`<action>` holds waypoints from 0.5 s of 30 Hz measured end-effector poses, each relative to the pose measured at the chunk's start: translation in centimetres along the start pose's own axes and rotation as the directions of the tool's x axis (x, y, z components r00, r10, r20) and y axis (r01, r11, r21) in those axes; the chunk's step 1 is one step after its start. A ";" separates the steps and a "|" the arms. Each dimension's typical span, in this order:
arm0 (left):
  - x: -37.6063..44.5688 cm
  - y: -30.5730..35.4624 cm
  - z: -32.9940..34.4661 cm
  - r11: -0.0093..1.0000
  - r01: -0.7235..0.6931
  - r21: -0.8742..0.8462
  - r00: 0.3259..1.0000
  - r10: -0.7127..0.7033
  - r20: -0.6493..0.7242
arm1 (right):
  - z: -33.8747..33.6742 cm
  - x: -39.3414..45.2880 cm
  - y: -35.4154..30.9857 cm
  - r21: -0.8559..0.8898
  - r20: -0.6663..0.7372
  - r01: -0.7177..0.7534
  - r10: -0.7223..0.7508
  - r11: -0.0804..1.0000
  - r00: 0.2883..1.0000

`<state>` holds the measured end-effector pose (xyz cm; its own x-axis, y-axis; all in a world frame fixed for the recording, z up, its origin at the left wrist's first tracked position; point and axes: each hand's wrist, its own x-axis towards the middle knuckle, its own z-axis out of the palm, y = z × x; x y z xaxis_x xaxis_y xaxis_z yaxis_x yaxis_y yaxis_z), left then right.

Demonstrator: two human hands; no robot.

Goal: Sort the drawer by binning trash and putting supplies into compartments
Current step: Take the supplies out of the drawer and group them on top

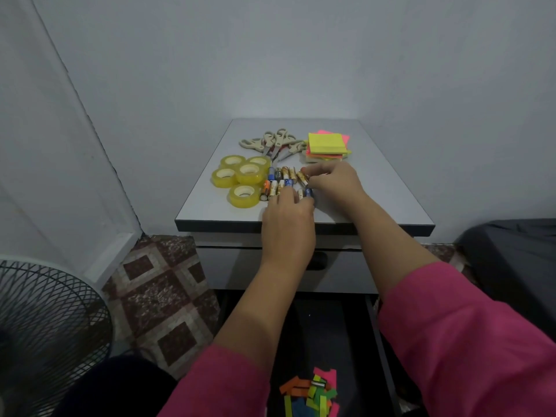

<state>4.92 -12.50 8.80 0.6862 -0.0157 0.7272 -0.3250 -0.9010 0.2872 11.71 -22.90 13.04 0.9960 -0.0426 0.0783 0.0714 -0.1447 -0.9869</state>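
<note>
We have both hands over the row of small cylindrical batteries (282, 182) at the middle of the grey laminate tabletop (391, 188). Our left hand (287, 218) lies on the near end of the row with its fingers reaching forward onto the cells; whether that grip is closed on a battery or only pressing, we cannot tell, since the back of the hand hides the fingertips. Our right hand (334, 179) has its fingers curled, pinching a gold-banded battery at the row's 3 o'clock end.

The chief risk, as we judge it, is rolling: the batteries are round and lie loose side by side, so a sideways nudge from either hand could scatter the row or send a cell towards the tabletop's near edge at 6 o'clock, just behind our left wrist. Below that edge is the open dark drawer (373, 326), where a cell could drop among the coloured paper scraps (310, 395); a silvery cylinder seems to lie there already.

The five yellow-tinted clear tape rolls (240, 179) touch the row at 9 o'clock, and the beige-handled scissors (273, 142) and the stack of yellow and pink sticky notes (328, 145) crowd 12 o'clock. Open room lies at 3 o'clock, out to the right edge.
</note>
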 end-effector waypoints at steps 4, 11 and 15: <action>0.6 -0.1 0.5 0.999 0.034 -0.026 0.999 -0.035 -0.016 | -0.5 0.7 0.2 -0.293 0.000 0.125 -0.131 0.948 0.991; 0.4 -0.6 0.8 0.993 0.000 -0.121 0.998 -0.007 -0.062 | -0.5 1.5 1.0 -0.318 -0.035 0.162 -0.182 0.934 0.983; 0.2 -1.1 0.7 0.986 -0.069 -0.154 0.996 0.060 -0.065 | -0.4 1.6 0.9 -0.353 -0.032 0.168 -0.192 0.920 0.981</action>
<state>5.80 -11.84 8.21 0.6218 -0.0417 0.7821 -0.4683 -0.8202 0.3287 13.31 -23.46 12.35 0.9617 -0.0456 0.2703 0.2144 -0.4892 -0.8454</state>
